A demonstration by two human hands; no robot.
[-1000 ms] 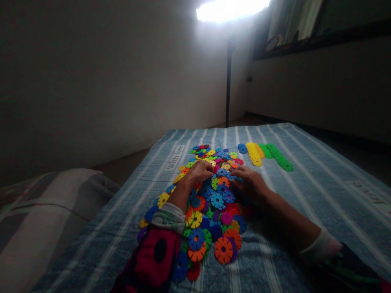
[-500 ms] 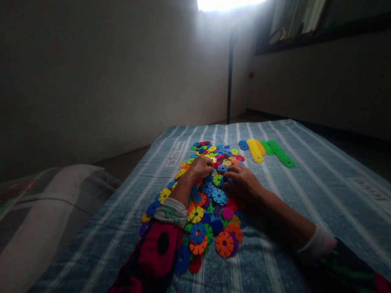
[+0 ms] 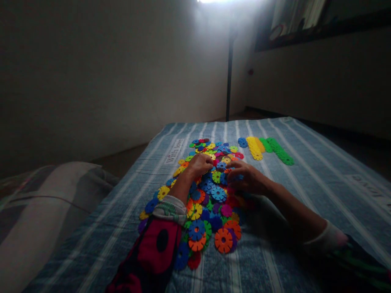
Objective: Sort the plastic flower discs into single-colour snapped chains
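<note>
A long pile of notched plastic flower discs in many colours lies along the middle of the striped blue cloth. My left hand rests over the pile's left side with its fingers curled down; whatever they hold is hidden. On the pile's right side, my right hand hovers with bent fingers, and a bit of a blue disc shows between them. An orange disc and a blue disc lie at the near end of the pile.
Beyond my right hand lie overlapping rows of discs: a short blue row, a yellow row and green row. A lit lamp on a dark stand rises behind the cloth. Grey bedding lies at left.
My right hand has drawn slightly right and up off the pile, with blue now showing between its fingers. My left hand stays nearly where it was. The view has tilted slightly.
</note>
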